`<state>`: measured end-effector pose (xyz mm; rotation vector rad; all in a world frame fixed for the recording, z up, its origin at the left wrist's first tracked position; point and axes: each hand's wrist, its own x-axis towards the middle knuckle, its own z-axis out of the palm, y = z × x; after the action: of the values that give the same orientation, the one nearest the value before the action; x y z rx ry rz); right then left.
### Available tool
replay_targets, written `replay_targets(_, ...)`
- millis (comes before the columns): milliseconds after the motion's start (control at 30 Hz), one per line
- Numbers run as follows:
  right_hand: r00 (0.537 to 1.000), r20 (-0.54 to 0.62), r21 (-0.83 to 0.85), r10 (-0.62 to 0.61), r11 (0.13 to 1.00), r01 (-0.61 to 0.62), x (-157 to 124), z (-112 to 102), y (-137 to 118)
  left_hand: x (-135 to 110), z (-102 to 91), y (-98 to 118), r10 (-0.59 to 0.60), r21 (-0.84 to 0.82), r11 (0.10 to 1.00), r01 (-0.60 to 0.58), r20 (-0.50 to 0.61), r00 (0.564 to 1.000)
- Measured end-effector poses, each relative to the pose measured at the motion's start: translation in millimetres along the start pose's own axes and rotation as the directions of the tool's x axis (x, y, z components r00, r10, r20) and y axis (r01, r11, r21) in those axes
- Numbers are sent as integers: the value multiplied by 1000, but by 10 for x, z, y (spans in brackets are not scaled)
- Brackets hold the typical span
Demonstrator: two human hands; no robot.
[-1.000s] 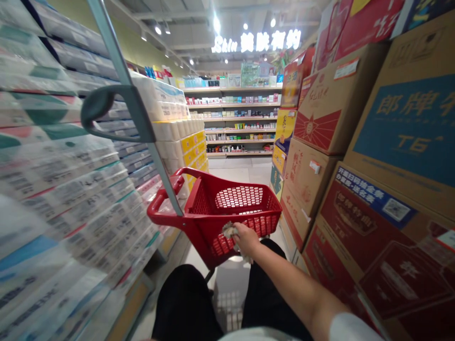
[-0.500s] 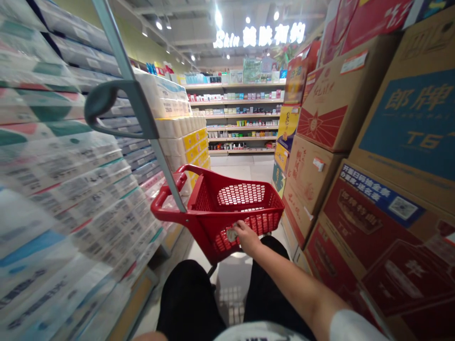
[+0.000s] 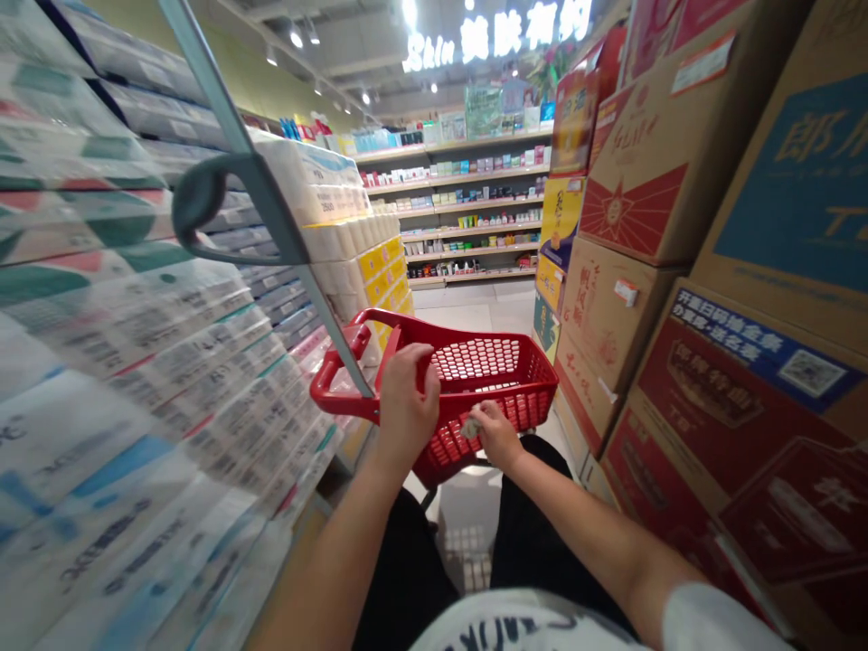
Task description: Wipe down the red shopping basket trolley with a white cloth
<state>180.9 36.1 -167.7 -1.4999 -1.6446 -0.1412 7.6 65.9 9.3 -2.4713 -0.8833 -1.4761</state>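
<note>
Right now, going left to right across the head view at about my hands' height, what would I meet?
Stacked plastic-wrapped paper packs, your left hand, the crumpled cloth, your right hand, a red-printed brown carton, then a dark-red carton.

Basket (image 3: 498,395) — smooth, glossy plastic.

Brightly lit from ceiling spotlights (image 3: 297,36) and a glowing sign (image 3: 498,34), with white glare. Smeared, stretched toward the edges, worst across stacked packs (image 3: 163,362) at left. Shadowed in lattice on the floor (image 3: 465,511) below the red basket (image 3: 522,391).
</note>
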Motion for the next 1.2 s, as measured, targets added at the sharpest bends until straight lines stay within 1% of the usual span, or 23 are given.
replay_targets(33, 999, 20, -58, -48, 997, 49, 3, 20, 5, -46, 96, -45, -18, 66, 998, 13, 81, 997)
replay_targets(67, 994, 46, -117, -96, 988, 100, 2, 46, 10, -107, 202, -98, -51, 147, 989, 25, 173, 984)
replay_targets(100, 988, 77, -173, -135, 974, 147, -6, 77, 15, -176, 310, -154, -90, 235, 972, 27, 263, 961)
replay_targets(133, 981, 107, -218, -162, 959, 182, -20, 107, 23, -246, 410, -209, -143, 313, 949, 36, 325, 935)
replay_targets(167, 974, 137, -254, -182, 944, 212, -40, 135, 34, -310, 494, -258, -170, 361, 932, 22, 383, 908)
replay_targets(200, 966, 168, -280, -199, 930, 240, -65, 155, 50, -362, 560, -299, -183, 389, 921, 9, 412, 893)
replay_targets(267, 938, 245, -310, -245, 897, 315, -118, 165, 100, -419, 630, -352, -209, 426, 905, 10, 424, 881)
replay_targets(367, 866, 357, -254, -350, 856, 451, -152, 111, 199, -426, 629, -394, -222, 442, 897, 23, 404, 887)
replay_targets(433, 823, 387, -189, -416, 837, 513, -117, 64, 244, -426, 604, -418, -215, 433, 901, 28, 392, 895)
replay_targets(500, 806, 381, -142, -453, 833, 535, -48, 40, 243, -443, 582, -439, -205, 415, 909, 33, 377, 903)
replay_targets(533, 808, 373, -128, -456, 837, 532, -10, 42, 224, -455, 574, -446, -203, 405, 913, 39, 370, 907)
replay_targets(600, 834, 354, -127, -422, 862, 490, 50, 69, 159, -480, 557, -452, -205, 387, 921, 54, 360, 910)
replay_targets(700, 898, 332, -182, -290, 914, 362, 76, 132, 37, -511, 526, -446, -212, 372, 926, 70, 354, 911)
replay_targets(767, 919, 334, -213, -209, 933, 289, 75, 156, -33, -537, 499, -444, -205, 381, 923, 61, 351, 914)
replay_targets(800, 921, 337, -213, -194, 938, 275, 81, 159, -62, -556, 487, -446, -199, 389, 920, 51, 350, 915)
replay_targets(867, 920, 330, -187, -213, 940, 285, 111, 148, -113, -607, 468, -457, -181, 397, 917, 26, 357, 916)
replay_targets(967, 910, 279, -133, -306, 926, 352, 158, 121, -164, -704, 459, -476, -162, 386, 922, 7, 371, 914)
replay_targets(1033, 894, 258, -120, -367, 906, 407, 144, 114, -173, -764, 462, -482, -165, 377, 926, 13, 372, 913)
replay_targets(1100, 867, 273, -125, -417, 878, 462, 96, 114, -163, -807, 465, -483, -171, 371, 929, 22, 374, 912)
replay_targets(1200, 825, 339, -137, -452, 844, 519, 57, 90, -145, -836, 462, -482, -171, 357, 934, 24, 389, 905)
